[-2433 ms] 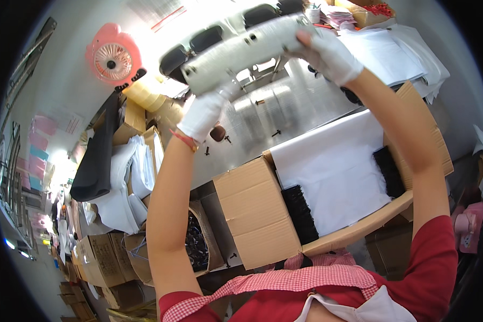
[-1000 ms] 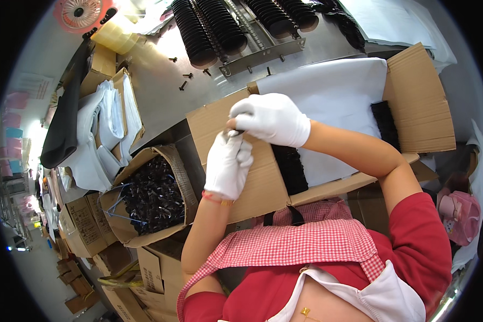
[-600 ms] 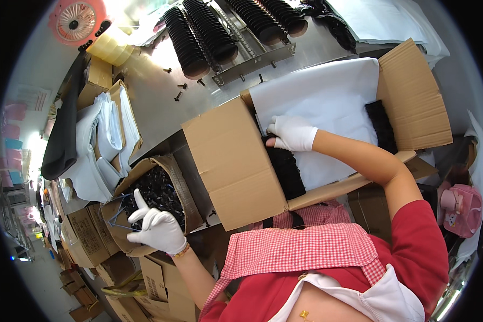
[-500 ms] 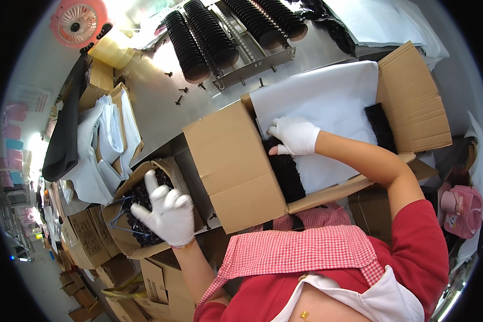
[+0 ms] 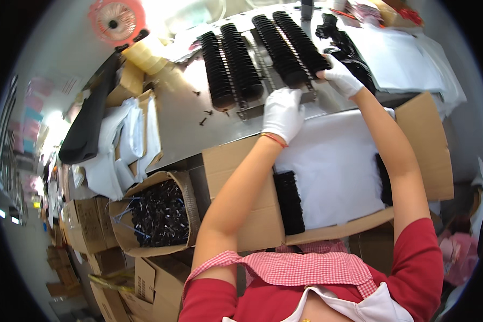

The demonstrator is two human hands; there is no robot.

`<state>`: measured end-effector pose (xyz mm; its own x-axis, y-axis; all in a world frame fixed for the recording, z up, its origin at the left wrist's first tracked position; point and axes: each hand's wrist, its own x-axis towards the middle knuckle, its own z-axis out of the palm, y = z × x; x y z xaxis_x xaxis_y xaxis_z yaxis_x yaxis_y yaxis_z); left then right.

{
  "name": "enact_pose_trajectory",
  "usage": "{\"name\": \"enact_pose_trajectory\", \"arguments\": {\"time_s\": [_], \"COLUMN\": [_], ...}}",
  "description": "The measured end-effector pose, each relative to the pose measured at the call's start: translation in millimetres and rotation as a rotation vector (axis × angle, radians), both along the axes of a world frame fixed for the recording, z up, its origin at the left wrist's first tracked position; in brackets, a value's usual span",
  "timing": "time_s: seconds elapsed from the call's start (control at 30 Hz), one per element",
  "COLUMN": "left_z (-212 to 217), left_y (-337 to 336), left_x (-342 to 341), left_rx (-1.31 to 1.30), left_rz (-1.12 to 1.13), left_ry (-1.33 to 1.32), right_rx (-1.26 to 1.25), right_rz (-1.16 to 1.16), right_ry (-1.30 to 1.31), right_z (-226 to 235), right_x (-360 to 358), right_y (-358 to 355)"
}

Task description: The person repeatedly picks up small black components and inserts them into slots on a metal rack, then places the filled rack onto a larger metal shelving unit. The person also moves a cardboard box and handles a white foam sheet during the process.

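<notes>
On the steel bench lies a metal rack (image 5: pixel 249 114) carrying rows of thin, round-ended black pieces (image 5: pixel 220 75). At the rack's front edge, my left hand (image 5: pixel 283 114), white-gloved, has its fingers closed together; what is in them is hidden. My right hand (image 5: pixel 342 75), gloved too, reaches farther out, thumb and fingers closed at the near end of the rightmost row (image 5: pixel 300 43). Beneath my forearms stands an open cardboard box (image 5: pixel 241 214). A white sheet (image 5: pixel 338 166) covers its middle, with black fuzzy material (image 5: pixel 290 201) showing along both sides.
A carton (image 5: pixel 190 209) of small shiny black parts stands left of the box. Folded white sheets (image 5: pixel 129 139) and a black roll (image 5: pixel 88 118) lie behind it. Loose screws (image 5: pixel 205 117) are on the bench. A pink fan (image 5: pixel 115 21) and yellow tape rolls (image 5: pixel 147 56) stand at the far left.
My right hand has left the box's left side and reached out to the rack. My left hand has come from over the carton of black parts to the rack's front edge.
</notes>
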<state>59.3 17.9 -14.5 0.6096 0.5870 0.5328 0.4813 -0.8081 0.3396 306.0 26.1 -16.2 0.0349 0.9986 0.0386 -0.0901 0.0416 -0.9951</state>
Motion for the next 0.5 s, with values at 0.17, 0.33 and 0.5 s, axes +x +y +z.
{"name": "enact_pose_trajectory", "arguments": {"time_s": [0.17, 0.33, 0.5], "left_z": [-5.6, -15.9, -10.4], "left_y": [-6.1, -5.3, -6.2], "left_x": [-10.8, -25.4, -26.6], "left_rx": [0.046, 0.058, 0.020], "left_rz": [0.065, 0.033, 0.050], "left_ry": [-0.051, -0.105, -0.144], "right_rx": [0.042, 0.208, 0.510], "right_rz": [0.015, -0.349, -0.447], "right_ry": [-0.112, -0.572, -0.861], "right_z": [11.3, 2.4, -7.2], "right_x": [-33.3, -79.0, -97.0], "right_y": [-17.1, -37.0, -41.2]}}
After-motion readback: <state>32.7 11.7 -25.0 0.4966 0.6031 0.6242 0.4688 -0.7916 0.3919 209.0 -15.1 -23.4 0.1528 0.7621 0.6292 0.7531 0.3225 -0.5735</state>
